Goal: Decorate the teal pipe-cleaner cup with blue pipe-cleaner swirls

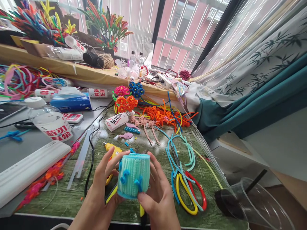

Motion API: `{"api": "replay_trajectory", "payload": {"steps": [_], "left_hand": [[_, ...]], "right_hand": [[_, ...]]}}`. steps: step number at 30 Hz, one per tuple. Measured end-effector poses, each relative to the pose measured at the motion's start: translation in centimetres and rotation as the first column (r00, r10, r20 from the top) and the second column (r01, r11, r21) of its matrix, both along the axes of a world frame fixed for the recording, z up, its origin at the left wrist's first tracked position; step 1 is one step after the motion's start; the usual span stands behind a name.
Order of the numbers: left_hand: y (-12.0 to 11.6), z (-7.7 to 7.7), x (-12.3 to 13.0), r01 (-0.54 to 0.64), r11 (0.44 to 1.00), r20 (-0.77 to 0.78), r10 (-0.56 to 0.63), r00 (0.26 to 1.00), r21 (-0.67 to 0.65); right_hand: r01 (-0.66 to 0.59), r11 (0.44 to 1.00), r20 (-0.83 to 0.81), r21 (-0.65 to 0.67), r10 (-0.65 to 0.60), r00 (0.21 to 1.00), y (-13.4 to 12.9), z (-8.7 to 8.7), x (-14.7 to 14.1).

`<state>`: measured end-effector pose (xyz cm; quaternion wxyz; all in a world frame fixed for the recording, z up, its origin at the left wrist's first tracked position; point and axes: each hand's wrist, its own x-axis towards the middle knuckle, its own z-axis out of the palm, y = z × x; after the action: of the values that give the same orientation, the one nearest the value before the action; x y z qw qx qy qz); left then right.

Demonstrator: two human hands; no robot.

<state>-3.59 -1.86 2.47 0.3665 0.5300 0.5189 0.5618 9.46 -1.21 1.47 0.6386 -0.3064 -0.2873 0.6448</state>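
Between my two hands is a small turquoise pot made of fuzzy pipe cleaners (133, 172), with a blue rim, a blue base and twisted blue shapes on its side. My left hand (102, 188) is curled round its left side. From the right, my right hand (160, 195) grips it, the thumb pressed low on the front. Behind my left fingers lies a yellow glue gun (113, 149), partly hidden. Yellow-and-black handles (142, 210) show below the pot; their tool is hidden. Right of my right hand are scissors with red and yellow handles (180, 193) among light blue pipe cleaners (190, 151).
Orange pipe cleaners (160, 115), pipe-cleaner flowers (126, 103) and a lying bottle (118, 120) are farther back. Leftward are an upright bottle (48, 119), a tissue box (71, 101), a black cable (90, 153) and glue sticks (80, 156). A clear plastic cup (259, 204) stands at right.
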Motion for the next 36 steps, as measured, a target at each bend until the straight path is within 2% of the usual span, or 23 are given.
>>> {"api": "replay_trajectory", "payload": {"steps": [4,8,15,19,25,30,36], "left_hand": [[0.1,0.0,-0.5,0.021,0.995,-0.021,-0.023,1.000,-0.098],[0.0,-0.1,-1.2,0.090,0.979,0.059,-0.080,0.995,-0.181],[0.2,-0.1,-0.9,0.158,0.972,0.187,-0.125,0.974,-0.172],[0.3,0.0,-0.8,0.149,0.975,0.190,-0.117,0.975,-0.166],[0.4,0.4,-0.6,0.038,0.994,0.102,-0.027,0.994,-0.105],[0.8,-0.3,-0.9,-0.030,0.997,-0.024,0.029,0.999,-0.073],[1.1,-0.8,-0.8,-0.050,0.985,-0.254,0.092,0.963,0.167]], "right_hand": [[-0.028,0.999,0.018,-0.018,0.028,0.999,-0.1,0.1,0.5],[-0.076,0.997,0.073,0.030,0.074,0.995,-0.3,-0.2,1.0],[0.061,0.995,0.235,0.075,-0.077,0.969,-0.8,-0.5,0.4],[0.078,0.995,0.276,0.062,-0.092,0.957,-0.7,-0.3,0.3],[0.007,0.998,0.248,0.055,-0.021,0.969,-0.6,-0.2,0.4],[0.004,1.000,0.247,0.012,-0.007,0.969,-0.4,-0.6,0.1],[-0.090,0.996,0.042,-0.028,0.091,0.995,0.0,-1.2,-0.5]]}}
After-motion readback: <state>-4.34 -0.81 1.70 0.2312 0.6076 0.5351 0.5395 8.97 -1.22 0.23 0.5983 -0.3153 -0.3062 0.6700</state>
